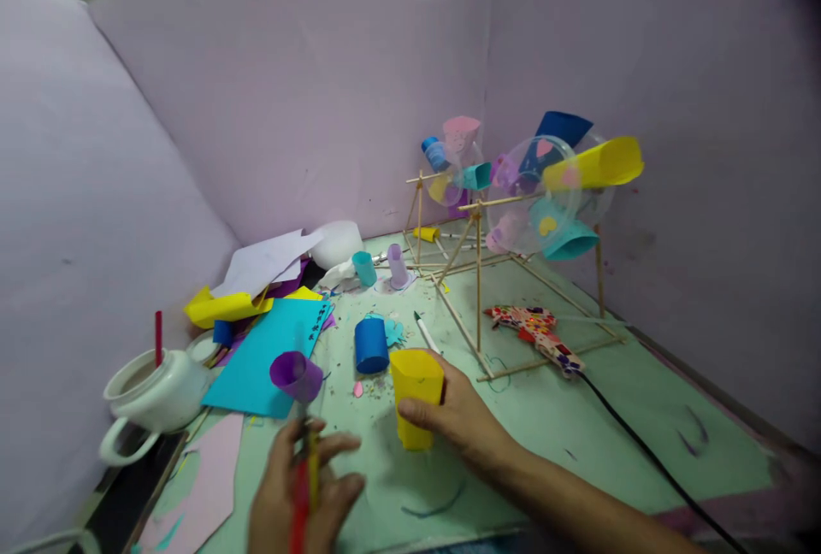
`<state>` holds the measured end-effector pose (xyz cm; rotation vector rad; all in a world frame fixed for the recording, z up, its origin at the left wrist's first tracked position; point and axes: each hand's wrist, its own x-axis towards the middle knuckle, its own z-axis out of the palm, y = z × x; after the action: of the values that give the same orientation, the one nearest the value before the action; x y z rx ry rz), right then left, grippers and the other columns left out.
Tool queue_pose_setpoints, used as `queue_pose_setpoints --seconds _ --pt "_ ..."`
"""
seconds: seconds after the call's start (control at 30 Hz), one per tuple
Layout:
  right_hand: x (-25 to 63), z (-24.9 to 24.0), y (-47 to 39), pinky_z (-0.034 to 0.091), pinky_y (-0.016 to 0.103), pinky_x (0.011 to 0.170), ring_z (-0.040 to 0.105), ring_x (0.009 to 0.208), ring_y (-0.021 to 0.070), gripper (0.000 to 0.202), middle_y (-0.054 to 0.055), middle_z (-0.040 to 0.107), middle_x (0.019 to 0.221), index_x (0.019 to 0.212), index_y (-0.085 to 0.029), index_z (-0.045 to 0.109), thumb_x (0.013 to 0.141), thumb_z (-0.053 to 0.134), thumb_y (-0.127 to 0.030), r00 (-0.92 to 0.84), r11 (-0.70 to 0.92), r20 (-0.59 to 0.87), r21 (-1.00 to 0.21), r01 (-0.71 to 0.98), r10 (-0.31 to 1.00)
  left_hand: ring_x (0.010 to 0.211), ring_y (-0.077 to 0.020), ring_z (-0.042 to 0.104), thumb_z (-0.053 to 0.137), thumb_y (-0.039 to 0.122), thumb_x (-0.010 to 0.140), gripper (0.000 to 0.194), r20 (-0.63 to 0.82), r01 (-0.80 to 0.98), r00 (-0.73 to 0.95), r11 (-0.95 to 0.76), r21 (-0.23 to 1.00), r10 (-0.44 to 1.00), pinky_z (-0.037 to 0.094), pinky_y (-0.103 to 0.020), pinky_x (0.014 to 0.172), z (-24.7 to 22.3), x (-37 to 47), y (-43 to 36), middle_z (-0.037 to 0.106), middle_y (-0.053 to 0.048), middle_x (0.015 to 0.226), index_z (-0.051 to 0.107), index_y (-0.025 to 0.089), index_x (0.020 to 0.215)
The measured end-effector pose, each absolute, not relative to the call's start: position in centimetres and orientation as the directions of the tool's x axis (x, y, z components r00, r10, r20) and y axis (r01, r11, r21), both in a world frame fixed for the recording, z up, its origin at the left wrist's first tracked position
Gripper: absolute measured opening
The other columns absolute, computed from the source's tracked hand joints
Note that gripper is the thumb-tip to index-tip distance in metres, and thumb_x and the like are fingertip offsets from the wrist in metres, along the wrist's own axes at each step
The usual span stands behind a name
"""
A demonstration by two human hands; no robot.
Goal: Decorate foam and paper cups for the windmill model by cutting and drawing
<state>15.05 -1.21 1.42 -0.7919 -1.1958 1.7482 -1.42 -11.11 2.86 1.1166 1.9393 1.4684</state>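
Observation:
My right hand (449, 417) grips a yellow paper cup (416, 383) upright, thumb across its front. My left hand (308, 468) is lower left of it, with scissors (301, 486) with red and yellow handles in its fingers, blurred by motion. Just beyond the scissors is a purple paper cup (297, 376); whether they touch it I cannot tell. A blue paper cylinder (371, 346) stands behind the yellow cup, near a small pink piece (357, 389).
Stick frames with clear discs and coloured cups (535, 195) stand at the back right. Near them lies a patterned glue gun (539, 336) with a black cord. At the left are a white teapot (160, 391), a turquoise sheet (262, 357) and paper scraps.

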Motion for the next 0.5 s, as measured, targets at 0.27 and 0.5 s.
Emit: queue_pose_setpoints --seconds 0.27,0.5 --pt "14.0 2.3 0.0 0.046 0.029 0.066 0.058 0.072 0.0172 0.057 0.000 0.060 0.081 0.107 -0.021 0.043 0.066 0.075 -0.045 -0.392 -0.169 -0.008 -0.910 -0.379 0.920 0.070 -0.0186 0.066 0.073 0.021 0.059 0.045 0.034 0.146 -0.395 0.026 0.989 0.918 0.053 -0.026 0.062 2.6 3.3 -4.2 0.068 0.000 0.079 0.046 0.022 0.095" --pt "15.6 0.8 1.5 0.047 0.032 0.076 0.064 0.083 0.0207 0.045 0.007 0.069 0.091 0.099 -0.016 0.061 0.066 0.077 -0.042 -0.555 -0.246 0.033 -0.873 -0.420 0.831 0.062 -0.0161 0.063 0.080 0.027 0.053 0.057 -0.060 -0.026 -0.368 0.055 0.998 0.928 0.052 -0.026 0.058 2.3 2.4 -3.9 0.064 0.003 0.077 0.045 0.022 0.098"
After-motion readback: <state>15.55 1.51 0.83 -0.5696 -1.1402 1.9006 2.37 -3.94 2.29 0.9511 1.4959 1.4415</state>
